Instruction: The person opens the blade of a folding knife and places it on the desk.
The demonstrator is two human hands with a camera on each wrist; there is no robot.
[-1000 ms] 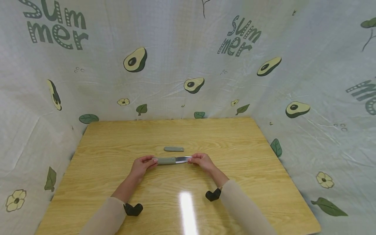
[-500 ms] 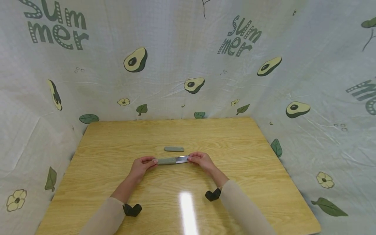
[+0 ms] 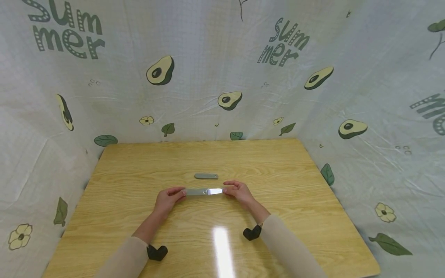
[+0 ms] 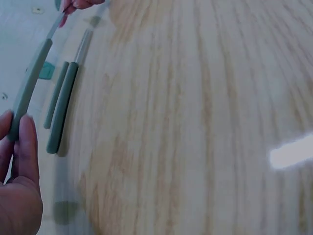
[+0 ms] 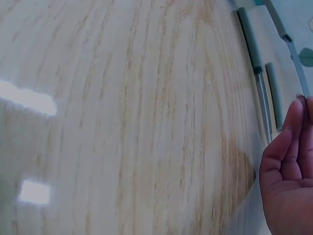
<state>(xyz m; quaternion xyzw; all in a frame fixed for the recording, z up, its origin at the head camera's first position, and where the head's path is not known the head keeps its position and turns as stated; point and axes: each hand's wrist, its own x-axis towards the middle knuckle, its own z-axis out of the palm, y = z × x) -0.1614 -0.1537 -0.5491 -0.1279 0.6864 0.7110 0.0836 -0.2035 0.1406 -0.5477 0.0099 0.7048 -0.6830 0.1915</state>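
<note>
Your left grip (image 3: pixel 168 201), a bare hand, pinches the rounded end of a slim knife with a smooth grey-green handle and a narrow silver metal blade (image 4: pixel 32 82). Your right grip (image 3: pixel 240 194), also bare, pinches that same knife near the tip of its blade, thumb and fingers together on the metal. The knife is stretched nearly level between your two hands, raised over the middle of a pale, glossy wood-grain tabletop (image 3: pixel 278 173).

A short, grey-green, round-ended bar (image 3: pixel 206 176) lies flat just beyond it. The left wrist view also shows a second grey-green handle with a silver blade (image 4: pixel 63 108) lying on the tabletop, just beside the short bar on your side of it.

Long cream fabric sleeves (image 3: pixel 123 256) cover your forearms, and a small black angled piece (image 3: pixel 157 253) sits at each wrist. White cloth (image 3: pixel 194 42) printed with avocados, leaves, flowers and the word "summer" hangs behind and along both sides. A bright streak of light reflects off the wood near you.
</note>
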